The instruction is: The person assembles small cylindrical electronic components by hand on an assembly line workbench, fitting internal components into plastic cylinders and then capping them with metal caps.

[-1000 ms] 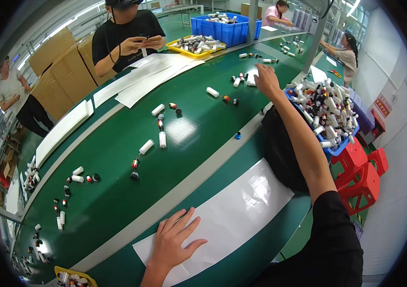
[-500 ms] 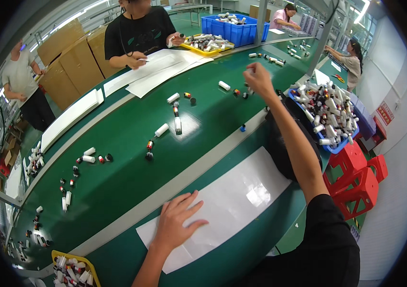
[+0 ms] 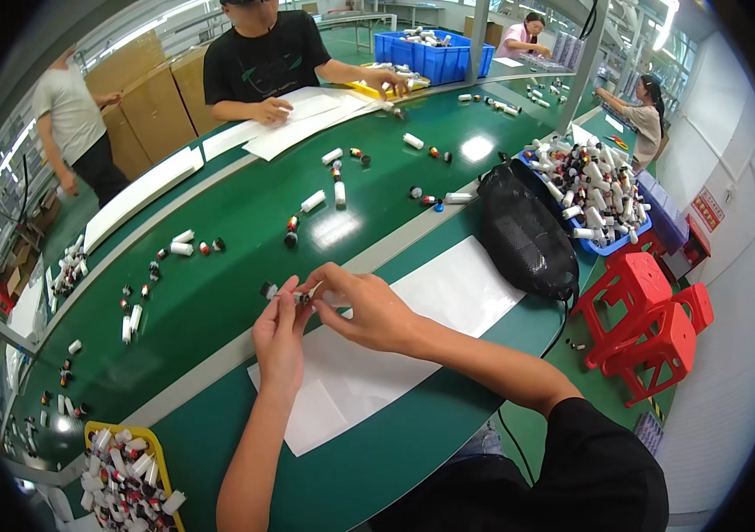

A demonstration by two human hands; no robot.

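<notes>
My left hand [image 3: 280, 341] and my right hand [image 3: 361, 306] meet over the near edge of the green conveyor belt [image 3: 218, 293]. Between their fingertips they hold a small white tube with a dark cap [image 3: 293, 294]. The left fingers pinch the capped end, the right fingers grip the white body. Both hands hover above a white sheet [image 3: 395, 346] on the green table. Several more white tubes and loose caps [image 3: 311, 202] lie scattered along the belt.
A black mesh bag [image 3: 524, 235] lies right of the sheet, beside a blue bin of tubes [image 3: 594, 191]. A yellow tray of tubes [image 3: 125, 479] sits at lower left. Red stools [image 3: 652, 324] stand on the right. A person in black [image 3: 262, 58] works across the belt.
My right arm has pulled back from its far reach on the belt and brought a tube in. My left hand has lifted off the white sheet and joined it on the tube.
</notes>
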